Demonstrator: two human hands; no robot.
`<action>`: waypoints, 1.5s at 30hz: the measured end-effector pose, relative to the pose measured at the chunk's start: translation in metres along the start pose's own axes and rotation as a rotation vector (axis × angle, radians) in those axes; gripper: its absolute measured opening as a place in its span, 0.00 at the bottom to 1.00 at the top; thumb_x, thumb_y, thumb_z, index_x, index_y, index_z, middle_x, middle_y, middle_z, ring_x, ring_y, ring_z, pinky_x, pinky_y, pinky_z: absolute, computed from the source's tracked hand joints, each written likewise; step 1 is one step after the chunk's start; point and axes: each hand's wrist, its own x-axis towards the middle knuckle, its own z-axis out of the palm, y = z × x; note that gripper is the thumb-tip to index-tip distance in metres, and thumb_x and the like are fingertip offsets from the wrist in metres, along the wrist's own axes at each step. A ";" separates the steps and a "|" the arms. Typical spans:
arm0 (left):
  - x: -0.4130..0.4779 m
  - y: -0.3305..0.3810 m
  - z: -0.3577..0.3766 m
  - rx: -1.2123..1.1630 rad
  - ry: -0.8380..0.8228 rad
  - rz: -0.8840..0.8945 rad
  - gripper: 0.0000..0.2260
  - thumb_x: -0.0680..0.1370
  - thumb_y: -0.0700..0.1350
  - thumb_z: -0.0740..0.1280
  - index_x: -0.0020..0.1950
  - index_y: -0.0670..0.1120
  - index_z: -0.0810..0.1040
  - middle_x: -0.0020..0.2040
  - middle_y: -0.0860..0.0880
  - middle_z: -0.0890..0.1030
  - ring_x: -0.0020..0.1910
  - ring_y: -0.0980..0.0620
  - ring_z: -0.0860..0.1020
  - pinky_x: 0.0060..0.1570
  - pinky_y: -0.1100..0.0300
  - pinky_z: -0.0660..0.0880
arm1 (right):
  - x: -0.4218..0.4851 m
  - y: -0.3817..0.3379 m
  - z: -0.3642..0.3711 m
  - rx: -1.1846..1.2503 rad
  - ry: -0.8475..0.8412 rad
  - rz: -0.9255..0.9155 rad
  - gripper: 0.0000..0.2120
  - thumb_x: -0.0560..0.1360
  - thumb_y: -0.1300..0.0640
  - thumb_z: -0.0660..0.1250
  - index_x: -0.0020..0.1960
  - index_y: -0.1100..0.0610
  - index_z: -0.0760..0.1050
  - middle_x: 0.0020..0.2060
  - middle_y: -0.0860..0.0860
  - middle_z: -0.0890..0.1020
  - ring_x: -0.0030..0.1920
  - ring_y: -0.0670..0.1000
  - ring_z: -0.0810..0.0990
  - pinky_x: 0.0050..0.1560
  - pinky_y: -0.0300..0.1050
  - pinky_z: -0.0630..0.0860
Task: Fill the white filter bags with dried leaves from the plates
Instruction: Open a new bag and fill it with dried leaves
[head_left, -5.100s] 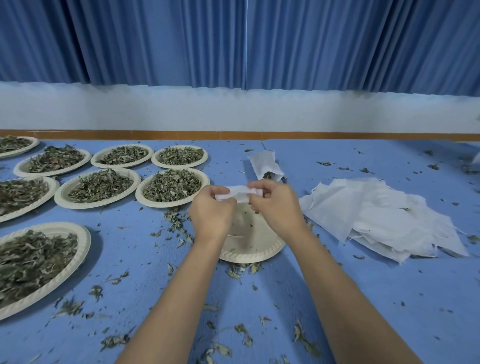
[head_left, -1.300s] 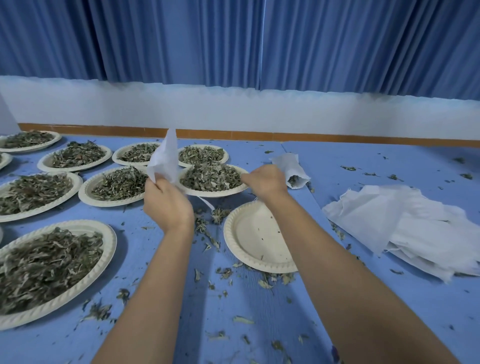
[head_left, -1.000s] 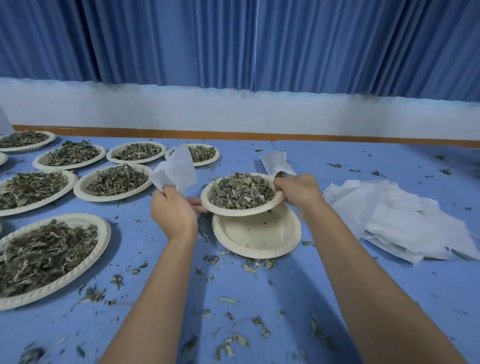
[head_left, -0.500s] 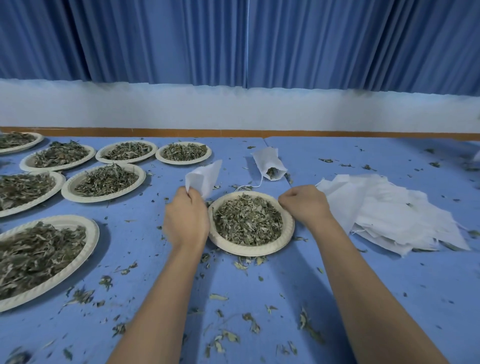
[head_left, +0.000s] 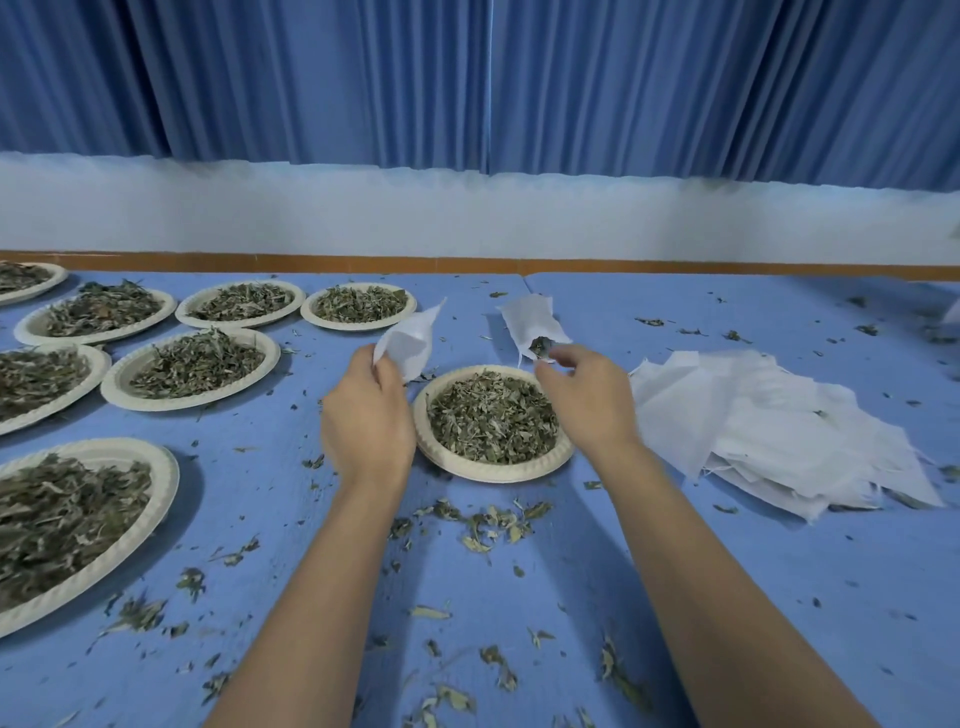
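While the left hand (head_left: 369, 421) pinches an empty white filter bag (head_left: 408, 340) at its lower edge, grip closed on the fabric, the bag stands above the worktop (head_left: 675, 597) just left of the near plate (head_left: 498, 474). That plate is heaped with dried leaves (head_left: 491, 423) and lies between both hands. The right hand (head_left: 587, 400) hovers over its far right rim, grip loose and holding nothing. A partly filled bag (head_left: 530, 322) lies just beyond. The pile of empty bags (head_left: 769, 436) is at right and more leaf plates (head_left: 111, 382) at left.
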 end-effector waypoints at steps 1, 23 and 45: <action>0.001 0.004 0.001 -0.047 0.000 0.007 0.13 0.81 0.47 0.54 0.51 0.45 0.77 0.35 0.45 0.79 0.33 0.49 0.78 0.29 0.57 0.67 | -0.001 -0.005 0.001 0.044 -0.061 -0.085 0.17 0.74 0.49 0.65 0.62 0.51 0.76 0.59 0.49 0.79 0.60 0.51 0.75 0.55 0.43 0.69; -0.006 0.017 0.013 -0.156 -0.261 -0.002 0.19 0.83 0.48 0.53 0.73 0.45 0.64 0.55 0.29 0.76 0.55 0.34 0.74 0.51 0.46 0.71 | 0.000 -0.011 0.005 0.288 -0.048 -0.129 0.08 0.71 0.62 0.71 0.49 0.56 0.84 0.37 0.48 0.83 0.23 0.38 0.72 0.26 0.26 0.66; -0.016 0.032 0.017 -0.213 -0.299 -0.027 0.07 0.77 0.49 0.65 0.41 0.49 0.78 0.35 0.57 0.77 0.31 0.59 0.72 0.28 0.66 0.65 | -0.007 -0.003 0.009 0.200 -0.220 -0.194 0.09 0.71 0.62 0.70 0.48 0.51 0.84 0.40 0.46 0.84 0.39 0.56 0.81 0.40 0.42 0.76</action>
